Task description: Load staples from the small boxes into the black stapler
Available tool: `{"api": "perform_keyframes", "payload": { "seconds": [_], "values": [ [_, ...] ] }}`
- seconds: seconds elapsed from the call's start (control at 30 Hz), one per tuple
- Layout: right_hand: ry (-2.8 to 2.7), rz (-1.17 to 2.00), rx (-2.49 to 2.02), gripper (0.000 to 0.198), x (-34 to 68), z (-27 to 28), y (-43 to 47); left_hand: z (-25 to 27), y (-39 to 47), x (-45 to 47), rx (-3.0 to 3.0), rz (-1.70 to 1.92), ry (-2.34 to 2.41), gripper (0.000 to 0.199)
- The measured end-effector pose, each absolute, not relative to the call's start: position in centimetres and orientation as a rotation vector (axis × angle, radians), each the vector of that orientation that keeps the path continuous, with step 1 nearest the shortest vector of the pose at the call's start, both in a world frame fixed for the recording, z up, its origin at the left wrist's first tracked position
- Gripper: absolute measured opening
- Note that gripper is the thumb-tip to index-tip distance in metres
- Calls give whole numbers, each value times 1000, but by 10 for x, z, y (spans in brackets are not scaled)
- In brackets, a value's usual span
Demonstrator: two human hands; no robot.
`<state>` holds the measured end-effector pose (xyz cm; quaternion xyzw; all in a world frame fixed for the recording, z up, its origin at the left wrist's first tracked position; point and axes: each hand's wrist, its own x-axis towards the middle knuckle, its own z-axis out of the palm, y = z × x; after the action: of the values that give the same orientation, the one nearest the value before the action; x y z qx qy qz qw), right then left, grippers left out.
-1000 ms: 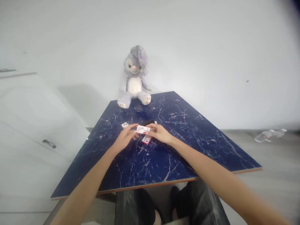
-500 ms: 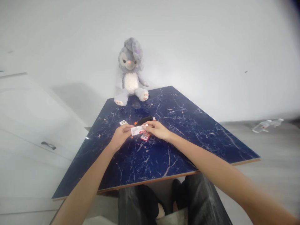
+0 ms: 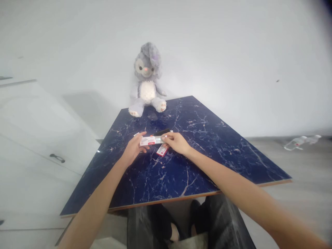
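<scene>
My left hand (image 3: 133,148) grips a small white-and-red box (image 3: 147,141) by its left end, above the table. From the box's right end a silvery strip (image 3: 159,139) sticks out; its exact kind is too small to tell. My right hand (image 3: 176,142) pinches the outer end of that strip between thumb and fingers. Just below the hands, a second white-and-red box (image 3: 162,150) lies on the tabletop. Behind them is a long black object (image 3: 162,131) with a bit of orange at its left end, partly hidden. A small white piece (image 3: 136,134) is mostly covered by my left hand.
The dark blue marble-patterned table (image 3: 202,159) has its front edge over my knees. A grey plush rabbit (image 3: 147,83) sits at the far edge against the white wall. Clear plastic bottles (image 3: 298,142) lie on the floor to the right, and a white cabinet (image 3: 31,162) stands left.
A silvery strip now shows between the box and my right hand. The box has shifted slightly left with my left hand. The whole view has moved a little.
</scene>
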<state>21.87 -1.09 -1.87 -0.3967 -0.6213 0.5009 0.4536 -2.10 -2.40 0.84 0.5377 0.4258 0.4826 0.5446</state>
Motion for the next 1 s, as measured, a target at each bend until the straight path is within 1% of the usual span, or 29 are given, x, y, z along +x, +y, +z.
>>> {"api": "perform_keyframes", "payload": {
  "seconds": [0.03,0.1,0.2,0.27,0.7,0.77,0.93,1.0],
  "values": [
    [-1556,1160,-1006,25,219,-18,-13,8,-25,-20,1323,1141,1042,54],
    [-1634,883,-1033,28,219,-16,-17,7,-27,-19,1398,1147,1108,51],
    [-1790,443,-934,20,219,-12,-21,5,-27,-20,1403,1168,1130,46],
    [-1854,330,-871,23,218,-11,-23,5,-26,-21,1396,1185,1117,46],
    [-1912,258,-1031,10,212,-16,-22,0,-28,-17,1250,1137,1043,42],
    [-1832,297,-1028,8,211,-14,-23,-1,-28,-16,1186,1180,1031,40],
    [-1516,541,-991,3,219,-5,-23,1,-26,-16,1096,1287,1010,40],
    [-1494,565,-972,5,224,-2,-21,3,-27,-16,1104,1286,998,40]
  ]
}}
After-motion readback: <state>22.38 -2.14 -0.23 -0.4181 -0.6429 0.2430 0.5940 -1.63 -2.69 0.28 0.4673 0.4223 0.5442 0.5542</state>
